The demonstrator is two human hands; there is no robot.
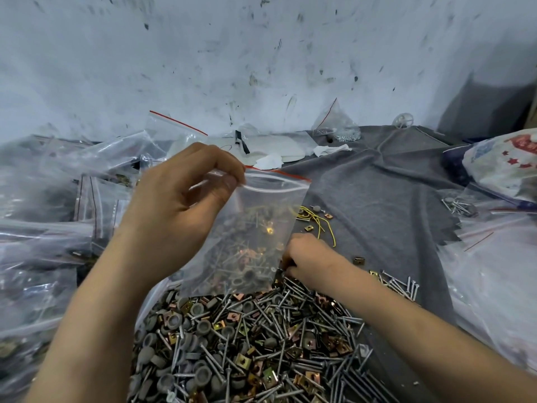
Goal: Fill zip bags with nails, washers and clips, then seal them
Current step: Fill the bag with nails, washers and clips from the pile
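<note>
My left hand [186,193] pinches the top left corner of a clear zip bag [261,210] with a red strip and holds it up over the heap; the bag looks empty, with the heap showing through it. Its mouth is open. My right hand [308,258] is lower, just right of the bag's bottom, with fingers curled down into the heap of nails, grey washers and brass clips [255,338] on the grey cloth. What those fingers hold is hidden.
Filled and spare clear bags [49,216] pile up on the left. Yellow wire pieces [316,219] and loose clips lie behind the heap. More nails [460,206] and plastic sheets [494,274] are on the right. A marked white wall [261,53] stands behind.
</note>
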